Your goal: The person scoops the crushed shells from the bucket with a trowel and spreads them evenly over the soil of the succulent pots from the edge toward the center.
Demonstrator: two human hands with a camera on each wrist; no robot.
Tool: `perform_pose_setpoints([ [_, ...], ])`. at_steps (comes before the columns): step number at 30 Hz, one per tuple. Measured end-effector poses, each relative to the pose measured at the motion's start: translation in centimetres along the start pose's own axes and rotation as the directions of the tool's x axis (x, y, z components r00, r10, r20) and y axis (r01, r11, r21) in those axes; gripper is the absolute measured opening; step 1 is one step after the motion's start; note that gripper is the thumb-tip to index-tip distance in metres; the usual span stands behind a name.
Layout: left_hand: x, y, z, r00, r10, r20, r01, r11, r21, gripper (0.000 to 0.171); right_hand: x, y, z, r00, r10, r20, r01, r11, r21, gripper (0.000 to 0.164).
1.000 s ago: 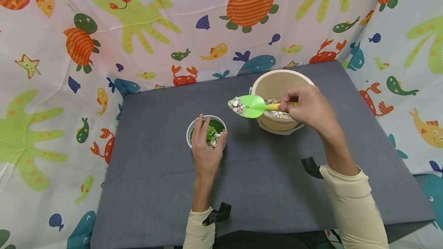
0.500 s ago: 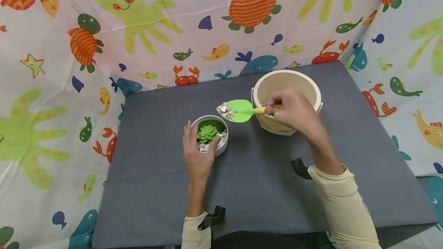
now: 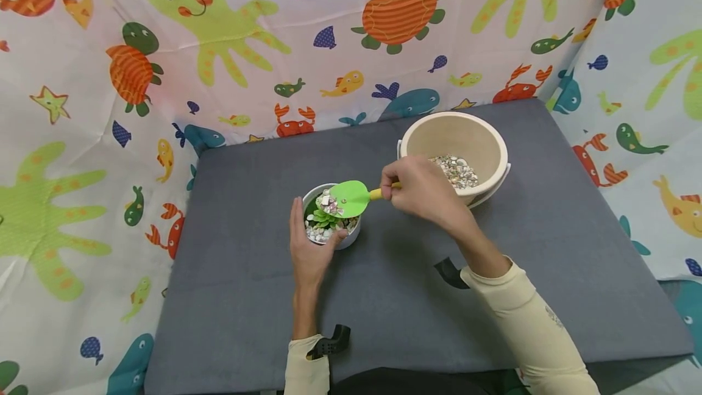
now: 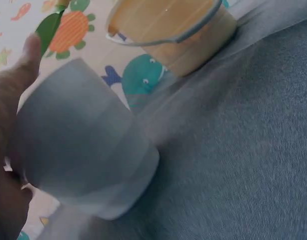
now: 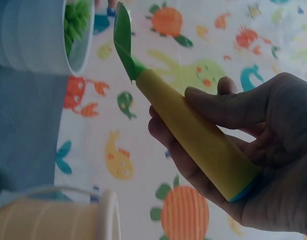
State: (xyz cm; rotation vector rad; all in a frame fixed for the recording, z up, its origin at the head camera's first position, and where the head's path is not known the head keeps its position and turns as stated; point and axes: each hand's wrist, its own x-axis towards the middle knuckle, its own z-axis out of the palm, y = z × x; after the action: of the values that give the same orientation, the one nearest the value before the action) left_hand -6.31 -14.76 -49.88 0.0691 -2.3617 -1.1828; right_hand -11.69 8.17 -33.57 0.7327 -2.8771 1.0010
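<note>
The left hand [image 3: 309, 252] grips the white pot [image 3: 352, 238] on the table [image 3: 241, 261], apparently to steady it, while the right hand [image 3: 423, 191] grips the trowel [image 3: 353, 197] by its handle [image 5: 193, 132], seemingly to keep the pebbles [image 3: 330, 203] balanced above the plant [image 3: 322, 219], near the bucket [image 3: 450, 133].

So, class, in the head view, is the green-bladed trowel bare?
No, small pale stones lie on the tip of the green-bladed trowel.

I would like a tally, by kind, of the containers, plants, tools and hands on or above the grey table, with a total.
Containers: 2 (white pot, beige bucket)
Plants: 1 (green plant)
Tools: 1 (green trowel)
Hands: 2 (left hand, right hand)
Total: 6
</note>
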Motion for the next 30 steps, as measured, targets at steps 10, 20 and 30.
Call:
perform_pose_setpoints([
  [10,0.1,-1.4,0.1,0.998,-0.013,0.063,0.025,0.982,-0.186,0.14,1.3,-3.3,3.1,0.989,-0.141,0.054,0.148,0.976,-0.162,0.029],
  [20,0.0,-1.6,0.2,0.994,-0.046,0.095,0.064,0.978,-0.196,0.138,1.5,-7.0,4.4,0.959,-0.272,0.079,0.277,0.843,-0.461,0.015],
  [30,0.1,-0.7,-0.2,0.996,-0.009,0.085,0.025,0.981,-0.193,0.136,0.5,-8.0,4.9,0.942,-0.331,0.046,0.298,0.772,-0.562,0.038],
])
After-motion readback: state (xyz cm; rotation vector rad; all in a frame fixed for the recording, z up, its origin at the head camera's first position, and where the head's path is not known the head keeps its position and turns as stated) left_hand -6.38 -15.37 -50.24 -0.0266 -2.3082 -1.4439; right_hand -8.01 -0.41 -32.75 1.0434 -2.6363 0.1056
